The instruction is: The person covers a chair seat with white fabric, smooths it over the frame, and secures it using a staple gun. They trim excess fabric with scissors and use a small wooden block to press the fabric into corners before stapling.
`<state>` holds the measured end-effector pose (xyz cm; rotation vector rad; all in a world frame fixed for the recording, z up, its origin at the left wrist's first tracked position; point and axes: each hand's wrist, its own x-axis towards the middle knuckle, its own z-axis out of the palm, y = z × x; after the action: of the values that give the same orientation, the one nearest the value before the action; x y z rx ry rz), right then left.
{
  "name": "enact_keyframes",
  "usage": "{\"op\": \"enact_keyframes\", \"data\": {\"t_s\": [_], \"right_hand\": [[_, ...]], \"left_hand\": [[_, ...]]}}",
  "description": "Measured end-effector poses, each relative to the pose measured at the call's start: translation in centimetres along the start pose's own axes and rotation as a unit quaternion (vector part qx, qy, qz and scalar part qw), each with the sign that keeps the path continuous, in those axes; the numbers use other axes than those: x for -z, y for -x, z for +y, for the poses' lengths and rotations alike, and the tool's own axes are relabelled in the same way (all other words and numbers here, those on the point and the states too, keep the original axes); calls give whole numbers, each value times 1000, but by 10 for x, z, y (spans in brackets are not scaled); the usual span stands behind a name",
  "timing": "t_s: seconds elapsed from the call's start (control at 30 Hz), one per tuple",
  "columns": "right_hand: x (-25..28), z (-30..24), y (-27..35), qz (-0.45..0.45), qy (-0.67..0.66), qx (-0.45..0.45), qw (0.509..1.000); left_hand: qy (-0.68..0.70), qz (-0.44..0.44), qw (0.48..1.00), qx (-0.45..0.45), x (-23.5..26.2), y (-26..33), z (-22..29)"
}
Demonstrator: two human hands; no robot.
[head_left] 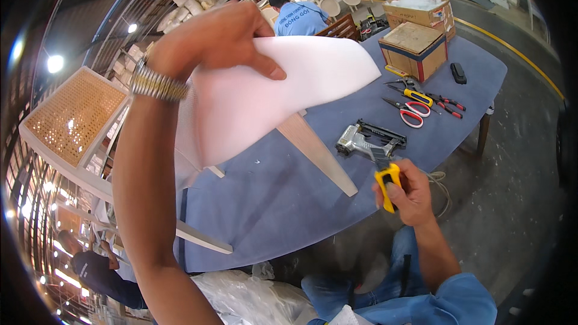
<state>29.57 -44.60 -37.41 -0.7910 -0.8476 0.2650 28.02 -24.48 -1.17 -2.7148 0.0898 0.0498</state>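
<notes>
- I see bright, even workshop light, with ceiling lamps (55, 63) glaring at upper left.
- Fisheye bends edges; corners go black.
- The raised foam sheet (265, 93) looks slightly motion-blurred.

The widest open stretch of the counter (283, 204) lies in the lower middle of the frame, bare blue cloth between the pale chair leg (316, 151) and the near edge. To the right, a nail gun (368, 140) sits near the right hand (409, 195). Further up right, scissors (409, 111) and pliers (447, 106) crowd the surface, with two cardboard boxes (415, 48) behind them. The white foam sheet (265, 99) in the left hand (211, 39) blocks the upper middle.
</notes>
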Motion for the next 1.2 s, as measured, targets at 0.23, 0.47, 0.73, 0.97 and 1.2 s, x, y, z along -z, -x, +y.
{"op": "enact_keyframes", "data": {"t_s": [0.23, 0.47, 0.73, 0.97, 1.2], "right_hand": [[-57, -28, -102, 20, 283, 260, 923], [-81, -17, -156, 99, 349, 378, 852], [-90, -11, -168, 100, 389, 359, 842], [-86, -12, -149, 90, 419, 298, 853], [-69, 4, -106, 75, 426, 206, 878]], "left_hand": [[194, -113, 974, 40, 5, -31, -11], [208, -74, 973, 63, -7, -39, -14], [214, -35, 974, 65, -10, -39, -12], [254, -26, 964, 68, -14, -36, -7], [256, -24, 964, 69, -10, -36, -8]]}}
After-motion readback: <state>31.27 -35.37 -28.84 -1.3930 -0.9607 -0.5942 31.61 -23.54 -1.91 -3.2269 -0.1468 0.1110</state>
